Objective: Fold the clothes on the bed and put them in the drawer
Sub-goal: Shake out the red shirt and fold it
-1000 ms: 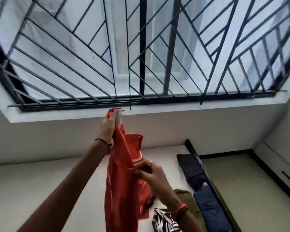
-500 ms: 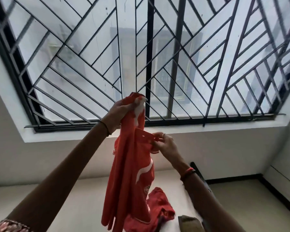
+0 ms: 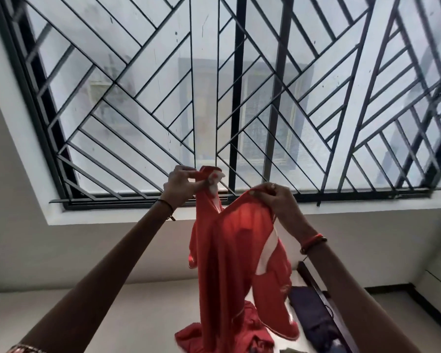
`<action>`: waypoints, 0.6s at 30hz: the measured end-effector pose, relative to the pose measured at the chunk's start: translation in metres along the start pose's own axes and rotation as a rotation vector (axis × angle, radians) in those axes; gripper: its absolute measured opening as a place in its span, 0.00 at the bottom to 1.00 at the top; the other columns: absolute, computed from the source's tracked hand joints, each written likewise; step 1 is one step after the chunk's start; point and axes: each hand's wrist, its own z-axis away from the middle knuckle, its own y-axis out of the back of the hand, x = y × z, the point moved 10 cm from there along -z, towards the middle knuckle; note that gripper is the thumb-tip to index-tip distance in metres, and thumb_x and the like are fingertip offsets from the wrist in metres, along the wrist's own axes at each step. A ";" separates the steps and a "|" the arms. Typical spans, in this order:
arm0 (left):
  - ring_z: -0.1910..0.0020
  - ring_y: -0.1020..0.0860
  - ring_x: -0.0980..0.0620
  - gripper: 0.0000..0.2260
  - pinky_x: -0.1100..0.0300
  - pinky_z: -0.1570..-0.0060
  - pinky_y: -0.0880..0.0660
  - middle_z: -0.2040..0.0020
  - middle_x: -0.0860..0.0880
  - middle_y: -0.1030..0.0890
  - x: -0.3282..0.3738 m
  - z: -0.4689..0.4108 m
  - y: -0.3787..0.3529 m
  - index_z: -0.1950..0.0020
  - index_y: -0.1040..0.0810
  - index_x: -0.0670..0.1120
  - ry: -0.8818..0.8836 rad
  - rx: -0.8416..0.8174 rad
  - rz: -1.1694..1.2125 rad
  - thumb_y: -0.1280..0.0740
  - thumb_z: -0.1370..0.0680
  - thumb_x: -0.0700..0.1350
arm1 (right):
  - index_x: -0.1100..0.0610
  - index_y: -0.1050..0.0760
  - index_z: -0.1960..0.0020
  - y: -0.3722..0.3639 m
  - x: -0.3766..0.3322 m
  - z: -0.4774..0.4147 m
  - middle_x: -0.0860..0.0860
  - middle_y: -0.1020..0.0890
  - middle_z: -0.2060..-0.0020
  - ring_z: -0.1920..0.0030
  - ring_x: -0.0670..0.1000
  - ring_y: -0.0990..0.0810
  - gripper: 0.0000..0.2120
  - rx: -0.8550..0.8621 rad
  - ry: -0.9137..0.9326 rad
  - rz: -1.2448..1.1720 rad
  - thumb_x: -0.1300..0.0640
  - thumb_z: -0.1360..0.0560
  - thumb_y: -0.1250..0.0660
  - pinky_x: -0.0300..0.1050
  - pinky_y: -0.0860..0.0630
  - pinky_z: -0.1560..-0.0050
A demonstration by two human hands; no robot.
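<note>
Barred window (image 3: 239, 98) fills the upper view, with pale wall under the sill and the bed (image 3: 112, 314) along the bottom edge. Red jersey (image 3: 229, 250) with a white stripe is held in the air in front of the sill. It hangs long and loose, its lower end down near the bed. Left hand (image 3: 182, 183): grip closed, thumb and fingers pinching the top edge of the jersey at its highest point. Right hand (image 3: 273, 200): grip closed too, pinching the same top edge near the left hand and slightly lower. No fold is made in the jersey yet; I judge this to be the shaking-out step before the first fold. Crumpled red cloth (image 3: 214, 335) lies on the bed beneath; the hanging jersey covers part of it, so I cannot tell whether it is a second garment or the jersey's tail. Dark navy garment (image 3: 313, 317) lies flatter by the bed's right edge and looks already folded. Drawer is not in view and nothing is seen stowed. Left to do: fold the jersey, deal with the red heap, carry everything to the drawer.
</note>
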 end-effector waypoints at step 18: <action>0.57 0.22 0.57 0.33 0.68 0.59 0.25 0.54 0.48 0.21 -0.007 0.009 -0.040 0.46 0.24 0.40 0.172 -0.547 0.376 0.20 0.45 0.52 | 0.47 0.23 0.57 0.062 -0.046 -0.007 0.43 0.20 0.64 0.62 0.39 0.23 0.07 0.258 0.260 0.297 0.56 0.33 0.36 0.39 0.27 0.56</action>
